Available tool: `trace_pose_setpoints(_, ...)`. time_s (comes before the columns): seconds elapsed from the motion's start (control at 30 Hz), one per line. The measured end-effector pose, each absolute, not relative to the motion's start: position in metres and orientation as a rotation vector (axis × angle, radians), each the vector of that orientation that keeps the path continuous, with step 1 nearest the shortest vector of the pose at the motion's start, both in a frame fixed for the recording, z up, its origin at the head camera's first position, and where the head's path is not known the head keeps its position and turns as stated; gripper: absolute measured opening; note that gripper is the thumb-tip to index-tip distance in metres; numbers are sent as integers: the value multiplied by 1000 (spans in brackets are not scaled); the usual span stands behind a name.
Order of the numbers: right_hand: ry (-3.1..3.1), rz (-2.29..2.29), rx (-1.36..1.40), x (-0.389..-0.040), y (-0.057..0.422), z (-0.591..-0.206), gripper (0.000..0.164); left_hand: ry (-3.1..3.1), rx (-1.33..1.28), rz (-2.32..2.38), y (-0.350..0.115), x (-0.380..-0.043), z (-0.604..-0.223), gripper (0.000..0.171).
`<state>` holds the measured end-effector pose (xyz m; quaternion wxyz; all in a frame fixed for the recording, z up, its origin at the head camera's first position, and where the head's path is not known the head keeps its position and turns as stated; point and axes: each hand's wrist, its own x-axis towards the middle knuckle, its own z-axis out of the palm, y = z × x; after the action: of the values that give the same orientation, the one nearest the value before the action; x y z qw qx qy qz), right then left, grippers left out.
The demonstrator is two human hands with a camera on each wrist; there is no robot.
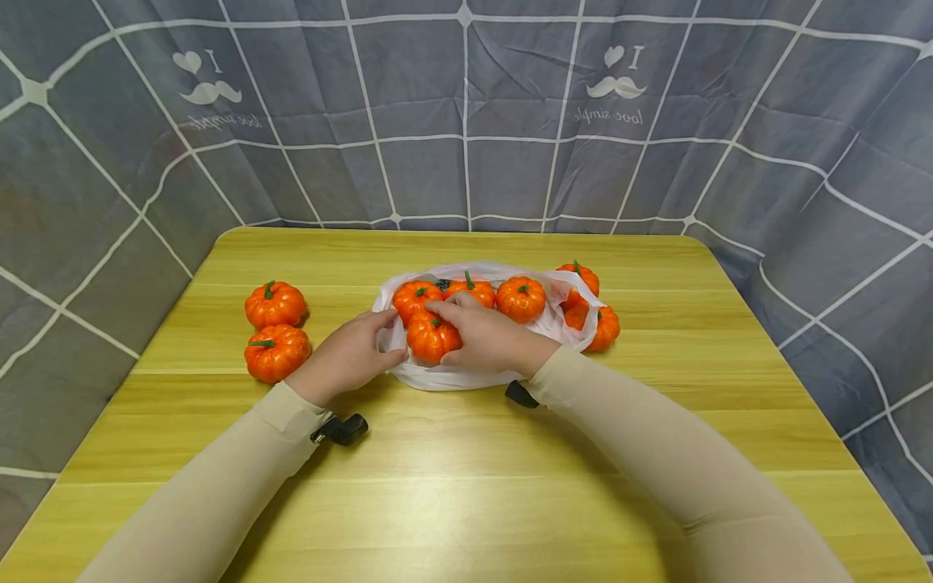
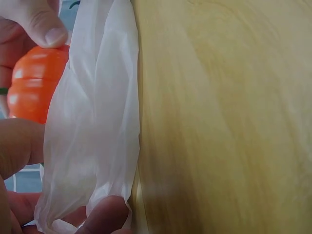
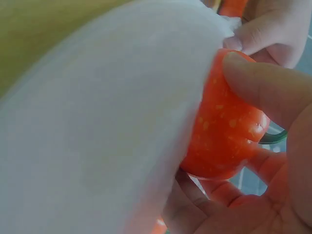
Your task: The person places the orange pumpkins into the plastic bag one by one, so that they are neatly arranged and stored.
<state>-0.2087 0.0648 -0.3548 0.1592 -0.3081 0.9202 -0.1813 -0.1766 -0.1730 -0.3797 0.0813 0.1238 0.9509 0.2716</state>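
Note:
A white plastic bag lies open on the table with several small orange pumpkins in its mouth. My right hand grips one small pumpkin at the bag's near rim, thumb on one side and fingers on the other in the right wrist view. At the bag's left edge, my left hand holds the rim; in the left wrist view a fingertip lies over the plastic. Other pumpkins in the bag include one at the left and one at the right. The bag's bottom is hidden.
Two more pumpkins, a rear one and a front one, sit left of my left hand. Others, such as this pumpkin, show at the bag's right end, partly behind plastic. A grey checked curtain surrounds the wooden table.

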Motion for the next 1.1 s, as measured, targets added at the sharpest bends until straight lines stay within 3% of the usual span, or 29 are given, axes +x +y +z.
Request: trace_pose_setpoints(1.1,2630,-406,-903,-208,54,-366,81,2835,368,814,-173,-175,-381,79)
